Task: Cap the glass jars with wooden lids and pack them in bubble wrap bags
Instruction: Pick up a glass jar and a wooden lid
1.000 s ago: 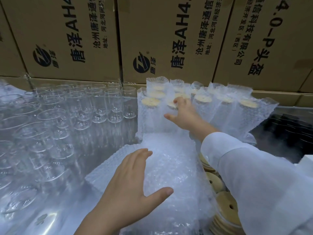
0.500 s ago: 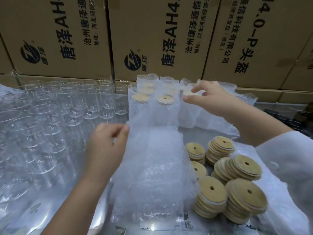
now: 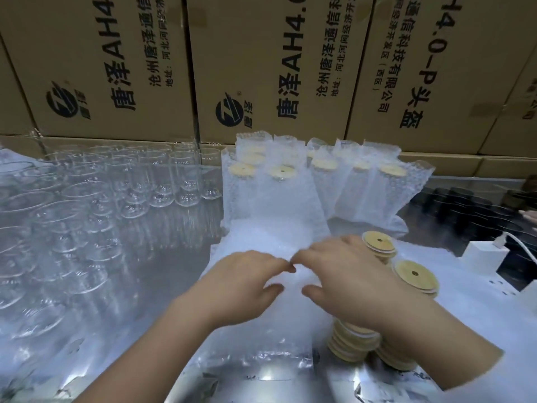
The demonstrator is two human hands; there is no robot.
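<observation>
A stack of flat bubble wrap bags (image 3: pixel 270 239) lies in the middle of the table. My left hand (image 3: pixel 244 286) and my right hand (image 3: pixel 348 277) meet over it, fingertips almost touching, and each seems to pinch the top bag's edge; motion blur hides the exact grip. Empty glass jars (image 3: pixel 130 193) stand in rows on the left. Capped jars in bubble wrap bags (image 3: pixel 279 175) stand upright at the back centre. Stacks of round wooden lids (image 3: pixel 415 274) sit to the right, partly under my right wrist.
Cardboard boxes (image 3: pixel 276 68) form a wall behind the table. A white power block (image 3: pixel 485 254) with a cable sits at the right, with dark objects (image 3: pixel 465 199) behind it. Another person's fingers (image 3: pixel 530 215) show at the far right edge.
My right hand has come back from the packed jars at the back down to the bag stack. My left hand has shifted right and meets it there.
</observation>
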